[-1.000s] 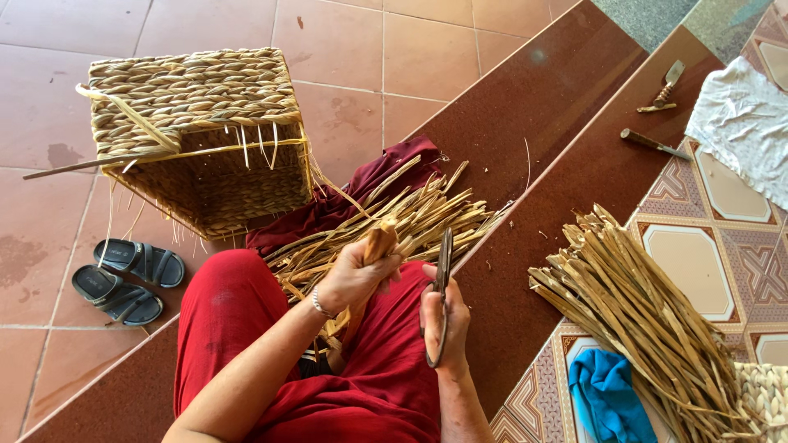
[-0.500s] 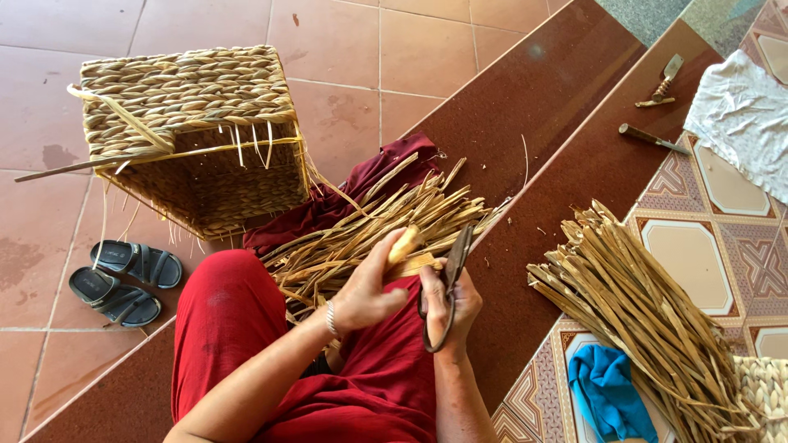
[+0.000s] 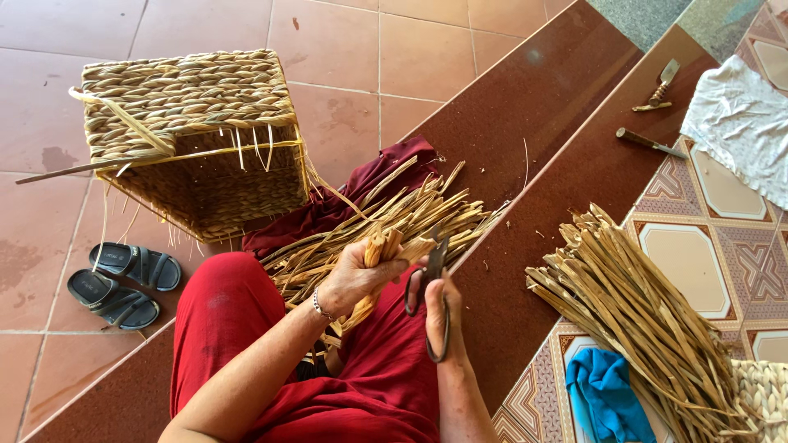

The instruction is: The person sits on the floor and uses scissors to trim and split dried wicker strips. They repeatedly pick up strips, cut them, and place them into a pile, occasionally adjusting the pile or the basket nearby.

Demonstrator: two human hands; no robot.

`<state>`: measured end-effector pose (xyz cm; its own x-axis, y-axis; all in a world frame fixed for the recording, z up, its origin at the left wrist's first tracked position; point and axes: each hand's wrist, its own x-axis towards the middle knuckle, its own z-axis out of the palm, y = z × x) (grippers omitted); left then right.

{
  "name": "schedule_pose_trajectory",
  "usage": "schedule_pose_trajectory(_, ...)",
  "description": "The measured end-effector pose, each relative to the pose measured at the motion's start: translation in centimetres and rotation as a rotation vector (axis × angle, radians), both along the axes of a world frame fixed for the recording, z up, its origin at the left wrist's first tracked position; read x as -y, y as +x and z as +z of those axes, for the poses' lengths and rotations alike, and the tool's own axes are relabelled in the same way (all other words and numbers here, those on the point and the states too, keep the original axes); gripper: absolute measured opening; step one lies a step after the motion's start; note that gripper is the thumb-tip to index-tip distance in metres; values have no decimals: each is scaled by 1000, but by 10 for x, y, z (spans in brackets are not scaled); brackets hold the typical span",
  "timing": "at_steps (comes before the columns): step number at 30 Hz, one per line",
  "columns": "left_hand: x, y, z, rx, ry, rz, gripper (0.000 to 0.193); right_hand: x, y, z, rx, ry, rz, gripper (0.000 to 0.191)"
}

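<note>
A woven basket (image 3: 197,139) lies tipped on the floor (image 3: 394,57) beside a lapful of reeds (image 3: 386,221), as the left hand (image 3: 357,275) grips a folded strip (image 3: 379,246) and the right hand's (image 3: 439,308) fingers close on scissors (image 3: 431,287).

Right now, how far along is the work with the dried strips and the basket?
Done: the square woven straw basket has finished braided walls, though loose ends stick out. In hand: the left hand grips a few dried tan strips, and the right hand holds dark scissors at them. Left: two piles of strips lie unused.
</note>
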<state>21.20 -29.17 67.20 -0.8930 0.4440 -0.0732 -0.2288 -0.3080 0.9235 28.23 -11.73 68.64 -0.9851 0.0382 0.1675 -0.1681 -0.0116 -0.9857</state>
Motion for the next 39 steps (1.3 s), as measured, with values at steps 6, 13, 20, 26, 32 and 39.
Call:
schedule_pose_trajectory(6, -7, -1, -2, 11, 25, 37, 19, 3, 12, -5, 39, 175, -8, 70)
schedule_pose_trajectory(13, -14, 3, 2, -27, 29, 34, 16, 7, 13, 2, -55, 386, -84, 64)
schedule_pose_trajectory(20, -19, 5, -14, -48, 10, 47, 11, 6, 17, -5, -121, 509, -176, 64)
schedule_pose_trajectory(26, -29, 13, -21, -15, 111, 14, 15, -6, 15, -14, -76, 384, -164, 63)
schedule_pose_trajectory(32, -22, 7, -12, -5, 68, 39, 20, -26, 11, -31, 151, 199, -317, 63)
schedule_pose_trajectory(39, 13, -14, 20, -497, 175, 145, 48, -89, 16, -62, 530, 911, -585, 55)
